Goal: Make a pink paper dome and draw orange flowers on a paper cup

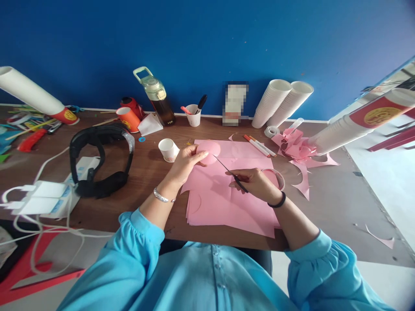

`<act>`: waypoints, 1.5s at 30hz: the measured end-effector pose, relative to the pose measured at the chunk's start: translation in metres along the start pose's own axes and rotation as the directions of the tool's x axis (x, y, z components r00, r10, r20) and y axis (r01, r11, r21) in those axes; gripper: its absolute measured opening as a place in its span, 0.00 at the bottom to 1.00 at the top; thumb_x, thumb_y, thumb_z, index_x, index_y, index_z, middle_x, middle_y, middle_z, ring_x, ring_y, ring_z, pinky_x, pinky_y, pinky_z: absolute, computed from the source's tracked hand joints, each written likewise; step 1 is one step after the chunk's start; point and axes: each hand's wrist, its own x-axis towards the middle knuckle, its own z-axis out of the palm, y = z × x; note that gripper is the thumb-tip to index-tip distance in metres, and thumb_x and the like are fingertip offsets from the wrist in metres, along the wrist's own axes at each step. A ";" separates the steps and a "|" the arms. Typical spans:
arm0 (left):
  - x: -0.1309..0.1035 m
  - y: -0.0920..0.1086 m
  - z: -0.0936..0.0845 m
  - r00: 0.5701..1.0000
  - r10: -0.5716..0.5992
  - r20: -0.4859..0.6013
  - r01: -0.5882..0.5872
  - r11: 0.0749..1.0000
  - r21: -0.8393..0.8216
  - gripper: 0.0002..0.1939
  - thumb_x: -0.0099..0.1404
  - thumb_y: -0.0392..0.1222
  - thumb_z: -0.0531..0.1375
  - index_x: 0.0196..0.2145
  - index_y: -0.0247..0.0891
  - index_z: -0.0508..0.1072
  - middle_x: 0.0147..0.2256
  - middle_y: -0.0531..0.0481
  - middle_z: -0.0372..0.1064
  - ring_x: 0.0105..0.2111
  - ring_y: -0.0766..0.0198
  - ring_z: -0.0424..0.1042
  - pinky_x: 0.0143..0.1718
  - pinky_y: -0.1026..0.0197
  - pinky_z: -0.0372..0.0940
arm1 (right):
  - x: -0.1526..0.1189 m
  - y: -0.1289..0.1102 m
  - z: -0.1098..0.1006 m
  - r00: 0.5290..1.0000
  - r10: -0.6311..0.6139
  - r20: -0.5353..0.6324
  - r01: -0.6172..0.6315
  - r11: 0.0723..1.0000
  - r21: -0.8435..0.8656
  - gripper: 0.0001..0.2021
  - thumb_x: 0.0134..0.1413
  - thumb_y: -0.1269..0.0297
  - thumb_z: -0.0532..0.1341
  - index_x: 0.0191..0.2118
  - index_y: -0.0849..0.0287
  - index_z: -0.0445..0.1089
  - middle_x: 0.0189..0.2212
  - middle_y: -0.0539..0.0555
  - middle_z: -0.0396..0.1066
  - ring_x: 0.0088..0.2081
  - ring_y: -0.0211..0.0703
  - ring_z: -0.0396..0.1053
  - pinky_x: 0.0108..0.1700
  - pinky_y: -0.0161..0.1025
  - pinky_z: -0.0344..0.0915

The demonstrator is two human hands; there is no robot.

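A blue wall (194,43) fills the upper part of the frame, and below it a brown wooden table (145,185) spreads from side to side. In the centre of the frame lies a pile of pink paper sheets (214,209). On the left there is a black headset (103,185), and at the upper left of centre stands a drink bottle (164,106) with a pale green lid. The left hand (185,164), at the centre, pinches a pink paper disc (209,151) above the sheets. The right hand (256,183), right of centre, has its fingers closed on the handles of black scissors (239,180); their tips reach the disc (whether they cut into it, I cannot tell). Beside the right hand is a tape roll (281,178), and above it in the frame lie two slim markers (259,147).
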 end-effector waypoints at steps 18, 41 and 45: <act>0.003 -0.009 0.002 0.954 0.298 0.032 -0.298 0.930 0.214 0.11 0.60 0.48 0.67 0.35 0.38 0.77 0.36 0.49 0.71 0.39 0.60 0.72 0.43 0.57 0.72 | 0.000 0.002 -0.006 0.919 -0.170 -0.357 -0.135 0.714 -0.687 0.17 0.58 0.65 0.60 0.53 0.54 0.66 0.43 0.57 0.80 0.43 0.51 0.78 0.36 0.39 0.67; -0.001 -0.029 0.006 0.695 0.660 0.284 -0.696 0.521 0.493 0.09 0.67 0.38 0.59 0.37 0.45 0.81 0.32 0.50 0.72 0.34 0.62 0.71 0.40 0.59 0.67 | -0.078 0.019 -0.090 0.907 0.070 -0.416 -0.398 0.467 -0.790 0.25 0.56 0.62 0.61 0.60 0.53 0.65 0.58 0.58 0.73 0.58 0.56 0.71 0.49 0.45 0.69; -0.002 -0.028 0.008 0.749 0.601 0.280 -0.647 0.568 0.509 0.11 0.65 0.38 0.58 0.40 0.43 0.81 0.41 0.46 0.79 0.43 0.58 0.76 0.49 0.55 0.69 | -0.077 0.022 -0.088 0.826 0.089 -0.557 -0.539 0.413 -0.734 0.21 0.63 0.56 0.57 0.59 0.54 0.67 0.43 0.58 0.80 0.41 0.54 0.77 0.36 0.41 0.64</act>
